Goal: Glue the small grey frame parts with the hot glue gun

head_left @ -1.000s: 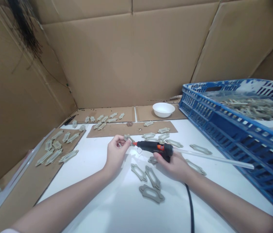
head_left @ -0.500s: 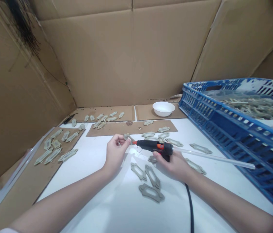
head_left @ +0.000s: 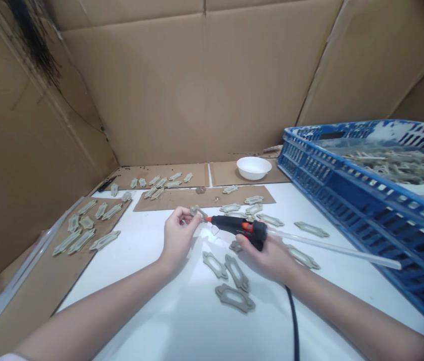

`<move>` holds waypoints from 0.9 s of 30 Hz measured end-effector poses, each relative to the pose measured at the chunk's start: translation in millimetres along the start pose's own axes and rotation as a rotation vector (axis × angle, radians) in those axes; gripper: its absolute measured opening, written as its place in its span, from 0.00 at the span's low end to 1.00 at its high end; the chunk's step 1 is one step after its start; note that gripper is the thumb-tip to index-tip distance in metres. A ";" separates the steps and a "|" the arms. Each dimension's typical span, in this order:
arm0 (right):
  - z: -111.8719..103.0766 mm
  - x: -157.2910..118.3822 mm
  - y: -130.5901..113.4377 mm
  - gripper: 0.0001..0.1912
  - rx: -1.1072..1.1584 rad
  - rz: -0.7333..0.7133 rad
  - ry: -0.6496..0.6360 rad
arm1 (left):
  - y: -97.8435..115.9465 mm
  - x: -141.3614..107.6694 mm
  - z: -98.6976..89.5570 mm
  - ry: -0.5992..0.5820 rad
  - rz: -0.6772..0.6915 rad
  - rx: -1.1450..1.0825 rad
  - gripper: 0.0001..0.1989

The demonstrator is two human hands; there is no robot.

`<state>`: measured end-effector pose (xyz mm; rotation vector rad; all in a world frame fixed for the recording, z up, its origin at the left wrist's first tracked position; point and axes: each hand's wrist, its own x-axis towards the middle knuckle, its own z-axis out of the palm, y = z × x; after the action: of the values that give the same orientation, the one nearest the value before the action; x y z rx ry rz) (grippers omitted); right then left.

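Note:
My left hand (head_left: 177, 238) pinches a small grey frame-shaped piece (head_left: 197, 212) between thumb and fingers above the white table. Wrapped round a black hot glue gun (head_left: 230, 224) is my right hand (head_left: 272, 255). The gun's orange nozzle meets or nearly meets the held piece; I cannot tell which. A clear glue stick (head_left: 332, 246) juts out of the gun's back, and a black cord (head_left: 293, 321) runs down from below the hand. Several similar grey frames, such as one nearby (head_left: 235, 298), lie on the table between my forearms.
At the right stands a blue plastic crate (head_left: 320, 185) heaped with grey pieces. A white bowl (head_left: 254, 169) sits at the back on cardboard. More frames lie on the left cardboard strip (head_left: 61, 268) and the middle strip (head_left: 212, 195). Cardboard walls (head_left: 204, 90) enclose the back and left.
My left hand and the held piece have shifted very slightly left. The glue gun has moved slightly left with its nozzle, its glue stick tilting a little lower at the far end.

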<state>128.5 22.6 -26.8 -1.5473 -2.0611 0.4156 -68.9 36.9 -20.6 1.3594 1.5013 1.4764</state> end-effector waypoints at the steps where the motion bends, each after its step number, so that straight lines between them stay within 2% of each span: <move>1: 0.3 0.2 0.1 0.22 -0.005 0.005 0.011 | -0.3 0.4 -0.2 0.005 0.001 -0.003 0.09; 9: 3.1 4.6 5.3 0.22 0.026 0.060 0.135 | -0.6 1.1 -0.7 0.029 0.028 -0.029 0.09; 21: -4.9 11.4 11.5 0.22 0.472 0.214 0.403 | 0.8 2.7 -1.7 0.006 0.047 -0.013 0.07; 27: -5.2 13.0 13.9 0.23 0.485 0.238 0.415 | -7.8 7.2 -1.6 -0.003 0.003 -0.041 0.10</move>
<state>139.8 38.8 -27.1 -1.4306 -1.3452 0.5757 -74.2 44.4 -26.1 1.3396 1.4606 1.4982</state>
